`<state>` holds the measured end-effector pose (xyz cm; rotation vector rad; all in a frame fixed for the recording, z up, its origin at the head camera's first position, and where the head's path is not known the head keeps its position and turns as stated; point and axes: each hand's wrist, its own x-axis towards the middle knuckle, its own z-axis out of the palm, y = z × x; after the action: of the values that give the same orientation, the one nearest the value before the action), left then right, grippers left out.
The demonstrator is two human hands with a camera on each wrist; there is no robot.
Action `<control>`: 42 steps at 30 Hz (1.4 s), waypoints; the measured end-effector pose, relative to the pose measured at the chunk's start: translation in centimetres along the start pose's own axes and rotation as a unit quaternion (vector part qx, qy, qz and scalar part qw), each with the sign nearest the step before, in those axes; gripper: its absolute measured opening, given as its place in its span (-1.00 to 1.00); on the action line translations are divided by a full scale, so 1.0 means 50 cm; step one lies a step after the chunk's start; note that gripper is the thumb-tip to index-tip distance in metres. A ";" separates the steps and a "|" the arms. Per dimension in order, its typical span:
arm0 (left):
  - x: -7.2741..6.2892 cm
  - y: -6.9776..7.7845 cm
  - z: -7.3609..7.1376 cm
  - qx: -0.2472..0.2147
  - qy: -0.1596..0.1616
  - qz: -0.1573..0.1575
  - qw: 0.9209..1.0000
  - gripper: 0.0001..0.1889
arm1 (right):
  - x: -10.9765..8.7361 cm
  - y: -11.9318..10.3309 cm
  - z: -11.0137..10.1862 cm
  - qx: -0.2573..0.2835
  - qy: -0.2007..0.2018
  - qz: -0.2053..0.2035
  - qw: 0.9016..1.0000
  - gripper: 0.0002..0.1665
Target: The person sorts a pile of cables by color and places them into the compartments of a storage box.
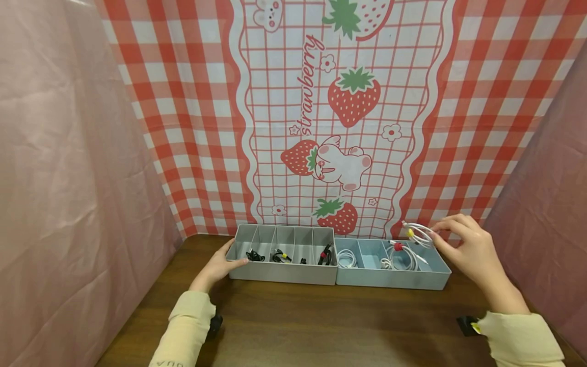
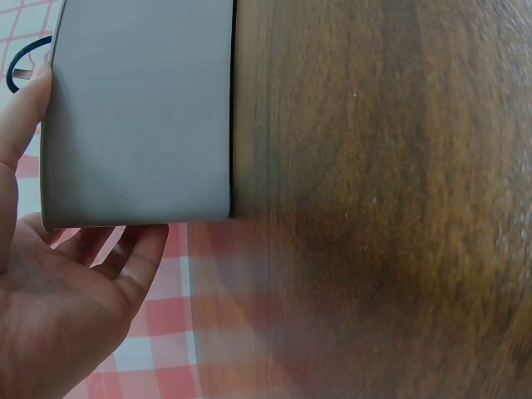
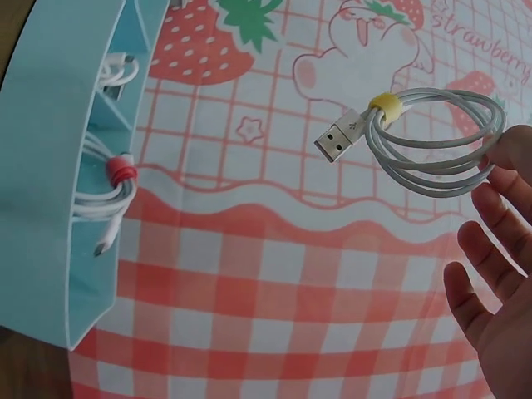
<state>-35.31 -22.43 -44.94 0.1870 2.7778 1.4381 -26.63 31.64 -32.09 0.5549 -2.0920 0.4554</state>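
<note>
My right hand pinches a coiled white USB cable between thumb and forefinger, above the right end of the blue divided box. A yellow tie binds the coil, and its USB plug points away from the hand. At the left end of the grey divided box, my left hand grips the corner, thumb on the front rim and fingers at the end wall. Inside the blue box lie a white cable with a red tie and a white coil.
Black cables lie in the grey box's compartments, one with a red tie. Both boxes stand end to end on the wooden table, against a strawberry-print cloth. Pink cloths hang at both sides.
</note>
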 end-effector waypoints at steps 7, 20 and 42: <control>0.004 -0.003 0.000 -0.003 0.001 0.001 1.000 -0.06 | -0.016 0.017 0.005 -0.010 0.007 0.023 1.000 -0.72; 0.001 0.000 0.000 -0.005 0.001 0.003 1.000 -0.06 | -0.045 0.063 0.015 -0.004 0.025 0.055 0.998 -0.78; 0.003 -0.007 0.001 -0.006 0.001 -0.003 1.000 -0.08 | -0.110 0.124 0.039 -0.005 0.017 0.167 0.986 -0.87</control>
<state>-35.51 -22.57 -45.22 0.1763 2.7675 1.4529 -28.59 36.98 -38.40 0.1866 -2.1602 0.6387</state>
